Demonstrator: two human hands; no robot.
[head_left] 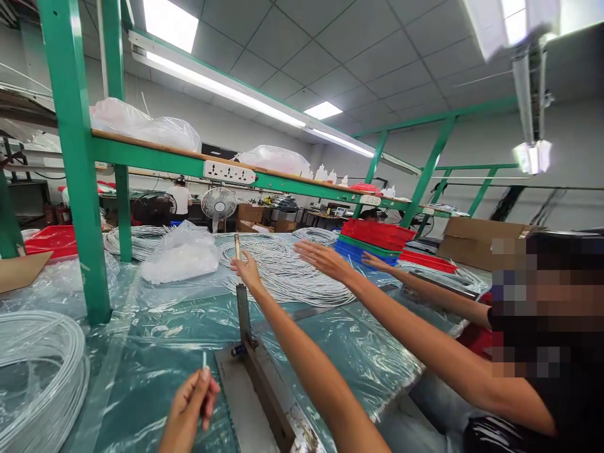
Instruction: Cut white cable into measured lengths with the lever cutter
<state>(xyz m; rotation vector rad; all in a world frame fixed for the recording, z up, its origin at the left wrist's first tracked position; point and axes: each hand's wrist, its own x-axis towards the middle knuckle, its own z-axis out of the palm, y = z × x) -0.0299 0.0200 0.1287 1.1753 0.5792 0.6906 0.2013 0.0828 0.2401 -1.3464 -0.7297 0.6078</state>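
My left hand (pixel 191 402) is closed at the lower middle, with a thin white cable end (pixel 204 360) sticking up between thumb and forefinger. The rest of that cable cannot be made out. To its right is a metal bench cutter (pixel 268 384) with a flat base, a long bar and a raised lever (pixel 243 314). My right hand (pixel 248 272) reaches forward with its fingers at the lever's upright handle (pixel 237 245), which shows above and below them. A large coil of white cable (pixel 287 277) lies beyond that hand.
Another person's arms (pixel 410 321) stretch over the table from the right. A white cable coil (pixel 42 377) lies at left, a clear plastic bag (pixel 182 255) further back. Stacked red, green and blue trays (pixel 372 239) stand behind. A green shelf frame (pixel 75 157) crosses above.
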